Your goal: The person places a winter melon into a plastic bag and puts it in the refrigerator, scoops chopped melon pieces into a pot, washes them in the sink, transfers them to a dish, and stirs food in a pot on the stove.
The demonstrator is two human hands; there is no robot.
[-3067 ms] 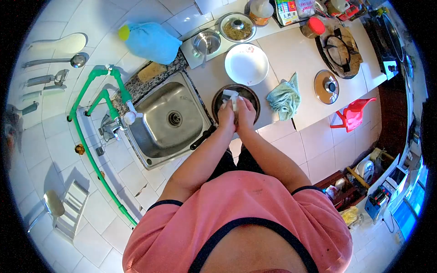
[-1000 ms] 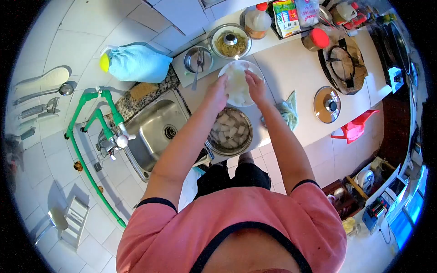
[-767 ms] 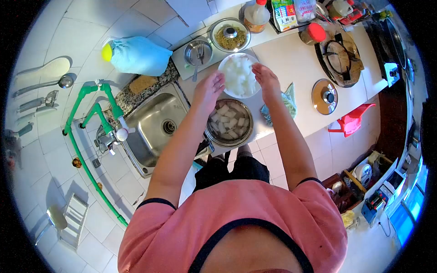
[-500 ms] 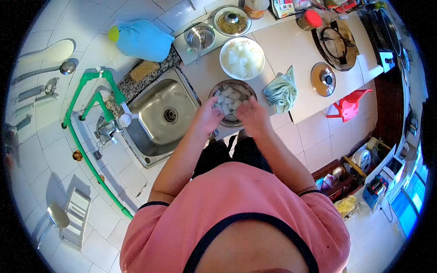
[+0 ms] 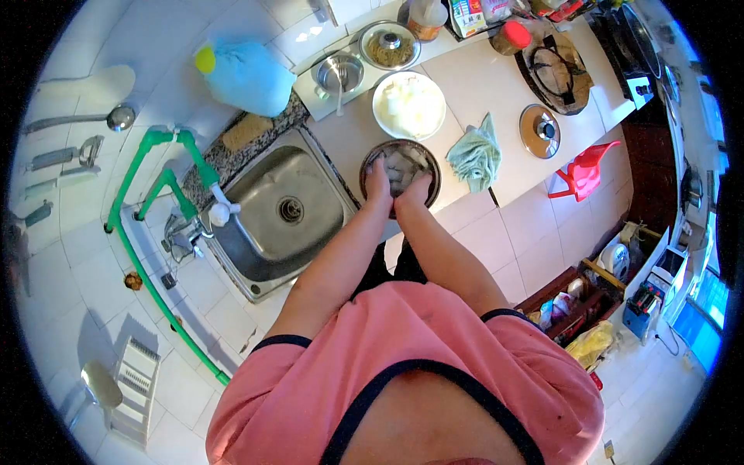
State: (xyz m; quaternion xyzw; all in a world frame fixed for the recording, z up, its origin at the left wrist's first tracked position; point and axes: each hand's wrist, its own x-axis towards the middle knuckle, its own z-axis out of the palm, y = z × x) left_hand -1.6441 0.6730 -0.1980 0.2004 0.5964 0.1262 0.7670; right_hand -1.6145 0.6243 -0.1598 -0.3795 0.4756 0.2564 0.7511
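Both of my hands are down inside the metal pot, which holds pale cut chunks. My left hand point(image 5: 377, 180) is at the pot's left side and my right hand point(image 5: 415, 190) at its lower right; the fingers of both are hidden among the chunks point(image 5: 401, 164) or blurred. The pot point(image 5: 435, 172) stands at the counter's near edge. Just beyond it, a white bowl point(image 5: 409, 105) holds more white chunks. A green cloth point(image 5: 476, 157) lies crumpled to the right of the pot.
Left of the pot is a steel sink point(image 5: 267, 203) with a tap point(image 5: 223, 211). Behind are a small pan point(image 5: 339, 73) with a fork and a lidded bowl point(image 5: 390, 46). Rightward lie a glass lid point(image 5: 539, 132), a red-capped jar point(image 5: 511, 37) and a burner stand point(image 5: 552, 71).
Earlier my hands were over the white bowl, which went from empty to holding white chunks. Since then they have moved back and down into the pot.
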